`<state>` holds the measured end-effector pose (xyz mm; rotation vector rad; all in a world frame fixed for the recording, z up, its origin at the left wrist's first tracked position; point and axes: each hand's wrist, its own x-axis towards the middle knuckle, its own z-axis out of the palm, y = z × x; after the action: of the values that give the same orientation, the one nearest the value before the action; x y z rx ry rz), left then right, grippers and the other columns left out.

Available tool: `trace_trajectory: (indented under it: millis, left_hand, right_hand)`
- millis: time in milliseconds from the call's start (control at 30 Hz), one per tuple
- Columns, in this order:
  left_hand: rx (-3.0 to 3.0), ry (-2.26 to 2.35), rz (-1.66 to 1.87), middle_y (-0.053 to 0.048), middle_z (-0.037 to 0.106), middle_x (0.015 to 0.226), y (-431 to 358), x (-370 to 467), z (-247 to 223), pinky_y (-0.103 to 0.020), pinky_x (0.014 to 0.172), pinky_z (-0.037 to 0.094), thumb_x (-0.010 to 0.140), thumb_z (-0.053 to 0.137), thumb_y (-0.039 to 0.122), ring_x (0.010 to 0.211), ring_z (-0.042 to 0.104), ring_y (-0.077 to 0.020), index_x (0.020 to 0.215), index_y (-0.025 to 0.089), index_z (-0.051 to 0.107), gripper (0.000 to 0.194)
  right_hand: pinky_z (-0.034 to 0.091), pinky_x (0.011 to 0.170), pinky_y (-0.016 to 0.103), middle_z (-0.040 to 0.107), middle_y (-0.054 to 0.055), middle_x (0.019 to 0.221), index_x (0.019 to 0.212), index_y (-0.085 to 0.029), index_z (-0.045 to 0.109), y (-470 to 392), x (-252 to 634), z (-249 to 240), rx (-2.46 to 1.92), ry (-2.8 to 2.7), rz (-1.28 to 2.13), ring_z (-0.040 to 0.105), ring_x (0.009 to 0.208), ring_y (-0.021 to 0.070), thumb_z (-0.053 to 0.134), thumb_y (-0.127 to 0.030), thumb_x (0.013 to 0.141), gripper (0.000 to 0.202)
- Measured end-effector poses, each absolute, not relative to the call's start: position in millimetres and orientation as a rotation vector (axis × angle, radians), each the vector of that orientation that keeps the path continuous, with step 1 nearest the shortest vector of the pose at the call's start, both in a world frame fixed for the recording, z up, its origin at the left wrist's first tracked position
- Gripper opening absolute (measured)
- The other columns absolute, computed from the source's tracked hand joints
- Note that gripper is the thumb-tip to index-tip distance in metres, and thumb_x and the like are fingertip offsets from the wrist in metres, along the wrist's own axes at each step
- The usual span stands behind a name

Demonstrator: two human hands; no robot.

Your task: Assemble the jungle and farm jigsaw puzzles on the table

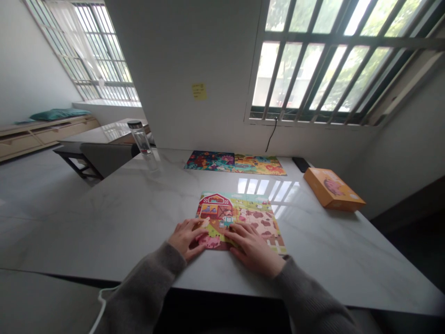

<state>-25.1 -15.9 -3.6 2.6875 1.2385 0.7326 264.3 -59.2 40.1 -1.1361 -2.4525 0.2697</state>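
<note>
A farm jigsaw puzzle (257, 218) lies flat on the white marbled table, showing a red barn, a farmer, a spotted cow and a pink pig. My left hand (188, 236) rests on its lower left edge, fingers spread and touching the pig area. Across the lower middle of the picture lies my right hand (251, 246), its fingers stretched out over the pieces below the farmer. Neither hand grips anything that I can see. Part of the puzzle's bottom is hidden under the hands.
Behind it, a dark floral puzzle (210, 161) adjoins a yellow animal puzzle (259, 164) near the wall. An orange box (333, 189) and a black phone-like object (301, 164) are at the right. A glass bottle (139, 138) stands at the far left edge of the table (121, 222).
</note>
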Motion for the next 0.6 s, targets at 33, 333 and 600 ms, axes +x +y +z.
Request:
trace_trajectory:
  millis: [33, 333, 600]
  left_hand:
    - [2.681, 1.254, 0.739, -0.006, 0.056, 0.136, -19, -31, -5, -0.045, 0.101, 0.040, 0.081, 0.069, 0.038, 0.121, 0.050, -0.0297, 0.116, 0.031, 0.068, 0.036]
    - [2.647, 1.316, 0.803, -0.006, 0.065, 0.122, -27, -66, -15, -0.040, 0.100, 0.046, 0.087, 0.064, 0.044, 0.113, 0.057, -0.0265, 0.124, 0.029, 0.066, 0.040]
    - [2.667, 1.245, 0.769, -0.003, 0.069, 0.124, -23, -69, -13, -0.039, 0.101, 0.046, 0.091, 0.062, 0.040, 0.115, 0.059, -0.0244, 0.117, 0.030, 0.071, 0.029]
  right_hand:
    - [0.044, 0.109, 0.051, 0.057, 0.008, 0.139, 0.140, -0.032, 0.054, -65, 274, 38, -1.176, -2.441, 0.253, 0.048, 0.129, 0.0286, 0.060, -0.027, 0.093, 0.048]
    - [0.050, 0.104, 0.050, 0.057, 0.008, 0.142, 0.135, -0.038, 0.061, -114, 376, 11, -1.550, -2.183, 0.094, 0.054, 0.128, 0.0303, 0.056, -0.033, 0.095, 0.041]
    - [0.054, 0.104, 0.041, 0.061, 0.007, 0.138, 0.127, -0.036, 0.068, -117, 387, 5, -1.531, -2.091, 0.249, 0.059, 0.126, 0.0254, 0.048, -0.032, 0.100, 0.034]
